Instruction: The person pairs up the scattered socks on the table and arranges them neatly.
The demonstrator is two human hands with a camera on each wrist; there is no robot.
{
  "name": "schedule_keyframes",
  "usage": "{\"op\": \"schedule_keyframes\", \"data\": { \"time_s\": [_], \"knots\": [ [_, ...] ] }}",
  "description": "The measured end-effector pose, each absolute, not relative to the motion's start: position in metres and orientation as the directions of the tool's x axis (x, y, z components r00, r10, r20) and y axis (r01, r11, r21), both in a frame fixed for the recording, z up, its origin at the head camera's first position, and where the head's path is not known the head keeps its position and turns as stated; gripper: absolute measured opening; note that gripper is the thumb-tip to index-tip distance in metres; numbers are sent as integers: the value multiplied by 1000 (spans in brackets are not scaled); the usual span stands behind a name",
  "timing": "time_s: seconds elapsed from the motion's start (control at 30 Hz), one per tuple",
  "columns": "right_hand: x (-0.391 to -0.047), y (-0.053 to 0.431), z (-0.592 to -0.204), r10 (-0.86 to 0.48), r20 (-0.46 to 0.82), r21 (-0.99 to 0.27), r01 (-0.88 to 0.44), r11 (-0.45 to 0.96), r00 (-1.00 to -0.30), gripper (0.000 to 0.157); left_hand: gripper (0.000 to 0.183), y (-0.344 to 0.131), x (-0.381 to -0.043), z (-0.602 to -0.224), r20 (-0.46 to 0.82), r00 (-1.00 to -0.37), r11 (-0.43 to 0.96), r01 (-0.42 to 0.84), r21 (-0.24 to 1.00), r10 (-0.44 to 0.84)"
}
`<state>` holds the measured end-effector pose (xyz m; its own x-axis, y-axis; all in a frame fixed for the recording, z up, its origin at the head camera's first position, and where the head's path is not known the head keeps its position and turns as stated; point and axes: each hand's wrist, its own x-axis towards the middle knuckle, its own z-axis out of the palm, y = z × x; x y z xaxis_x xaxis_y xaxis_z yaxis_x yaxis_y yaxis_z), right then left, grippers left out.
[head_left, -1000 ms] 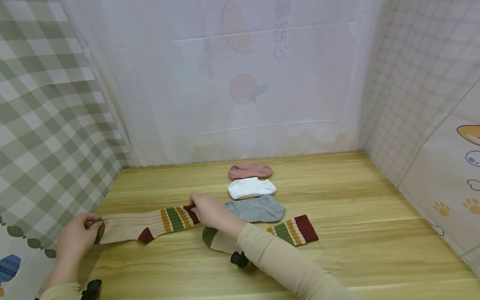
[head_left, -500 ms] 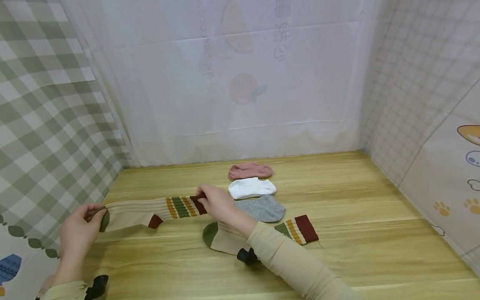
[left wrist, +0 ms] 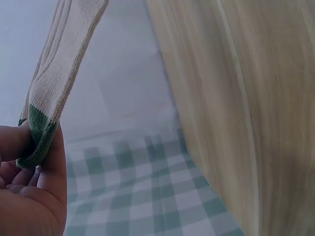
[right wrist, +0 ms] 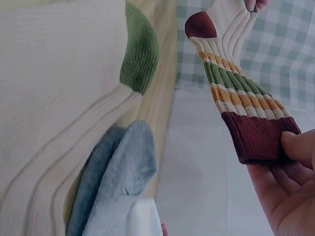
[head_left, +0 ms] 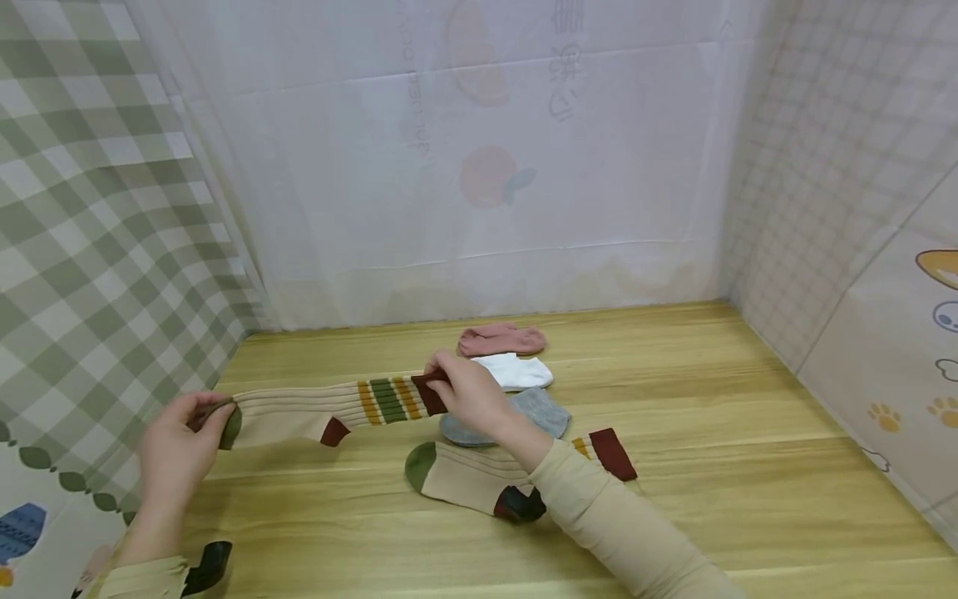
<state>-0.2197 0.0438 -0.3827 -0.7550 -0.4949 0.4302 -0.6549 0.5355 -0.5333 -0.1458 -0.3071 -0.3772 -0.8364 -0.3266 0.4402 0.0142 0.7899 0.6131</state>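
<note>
A cream ribbed sock [head_left: 299,412] with green toe, maroon heel and cuff, and striped leg is stretched between my hands above the table. My left hand [head_left: 175,449] pinches its green toe [left wrist: 39,132]. The maroon cuff [right wrist: 258,137] is pinched between thumb and fingers of my right hand [head_left: 475,395]. Below my right forearm lies a matching sock [head_left: 467,478] on the table, partly covered by the sleeve and black wrist mount. Next to it a grey sock [head_left: 542,412] lies partly behind my right hand.
Farther back on the wooden table [head_left: 711,416] lie a white sock [head_left: 516,372] and a pink sock [head_left: 501,339]. A pale cloth wall [head_left: 359,183] stands behind the table. Green checked cloth [head_left: 97,216] hangs at left, and a patterned sheet [head_left: 861,291] borders the right.
Both hands have lifted the striped sock from near the tabletop and carried it right and away from me. The socks on the table have stayed in place.
</note>
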Motion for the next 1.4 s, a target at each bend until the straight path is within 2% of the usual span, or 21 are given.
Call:
{"op": "schedule_keyframes", "data": {
  "time_s": [0.2, 0.47, 0.63, 0.7, 0.83, 1.0, 1.27, 1.4],
  "knots": [
    [-219, 61, -384, -465, 485, -526, -671, 522, -741, 11, 10, -291, -147, -372, 463, -841, 785, 76, 615, -281],
    [-221, 89, -382, -440, 593, -452, -731, 511, -674, 17, 11, -268, -148, -368, 466, -864, 768, 164, 619, -190],
    [-223, 111, -376, -445, 622, -449, -759, 471, -644, 26, 9, -254, -151, -368, 455, -877, 747, 198, 635, -154],
    [-222, 120, -372, -446, 616, -458, -756, 468, -649, 27, 9, -248, -152, -369, 454, -881, 737, 218, 640, -134],
    [-218, 139, -365, -442, 586, -448, -725, 523, -680, 17, 9, -235, -154, -372, 453, -888, 712, 270, 648, -76],
    [-214, 160, -359, -450, 521, -472, -684, 555, -725, 16, 11, -218, -156, -375, 440, -898, 667, 322, 672, -9],
    [-207, 193, -354, -490, 436, -495, -655, 570, -755, 18, 12, -187, -157, -384, 384, -922, 607, 334, 721, 51],
    [-202, 208, -352, -514, 418, -483, -662, 573, -749, 19, 13, -175, -155, -387, 341, -937, 586, 319, 745, 78]
  ]
}}
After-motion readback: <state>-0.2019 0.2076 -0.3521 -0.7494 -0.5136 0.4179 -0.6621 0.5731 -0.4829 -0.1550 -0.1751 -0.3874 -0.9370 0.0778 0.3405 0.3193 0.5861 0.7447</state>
